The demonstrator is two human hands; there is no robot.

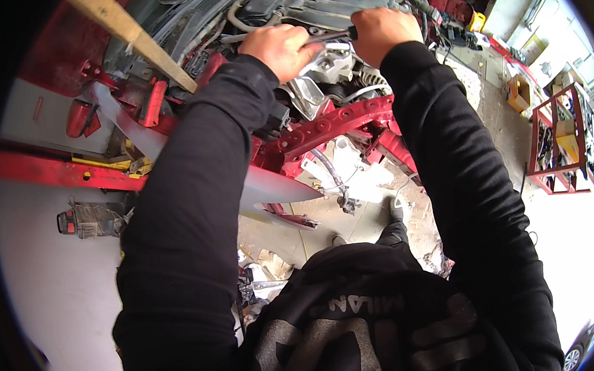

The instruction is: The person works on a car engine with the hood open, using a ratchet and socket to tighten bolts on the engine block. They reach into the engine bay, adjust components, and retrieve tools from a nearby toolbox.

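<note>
Both my arms reach forward over the open engine bay of a red car. My left hand (278,50) is closed, its fingers curled round the left end of a thin metal bar-like tool (331,36). At the tool's other end, a short black part meets my right hand (386,34), which is closed on it. Its exact kind is hard to make out, as my fingers cover both ends. Just below the hands sits a silver metal engine part (334,64). A dark plastic engine cover (326,0) lies beyond them. The red front crossmember (334,125) runs nearer to me.
A wooden prop (135,42) slants down into the bay at the left. Below it hang a red body rail (65,170) and a grey-primed panel (277,190). A red shelf rack (558,146) and an open cardboard box (519,94) stand at the right.
</note>
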